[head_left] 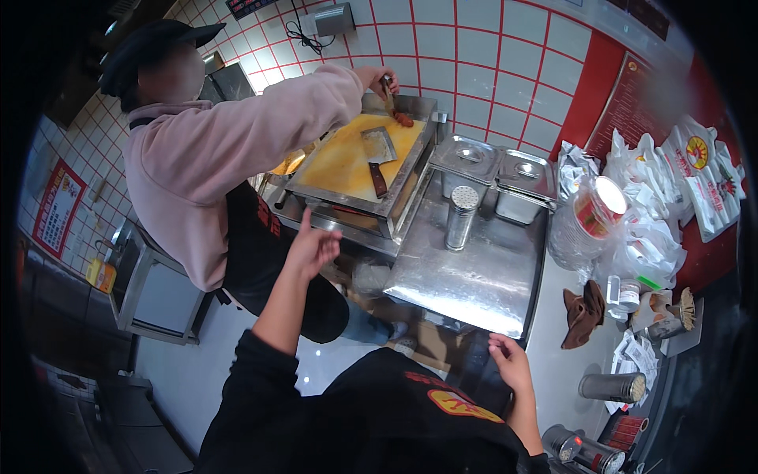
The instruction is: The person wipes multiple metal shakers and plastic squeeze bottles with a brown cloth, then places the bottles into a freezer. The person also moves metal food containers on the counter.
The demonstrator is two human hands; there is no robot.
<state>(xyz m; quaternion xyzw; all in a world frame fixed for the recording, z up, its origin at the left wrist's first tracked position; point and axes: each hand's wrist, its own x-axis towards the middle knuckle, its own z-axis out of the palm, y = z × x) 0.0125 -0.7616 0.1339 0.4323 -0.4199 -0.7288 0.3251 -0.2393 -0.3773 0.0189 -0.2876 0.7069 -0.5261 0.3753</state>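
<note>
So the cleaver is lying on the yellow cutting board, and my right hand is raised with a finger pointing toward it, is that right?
Not quite: the head view shows the left hand raised and pointing. The right hand is low, by the edge of the steel counter. The cleaver does lie on the yellow cutting board.

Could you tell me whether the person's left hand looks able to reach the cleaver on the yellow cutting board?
Probably yes: the left hand is raised, empty, near the board's front edge, and the cleaver lies uncovered; the co-worker's arm stretches beside it.
</note>
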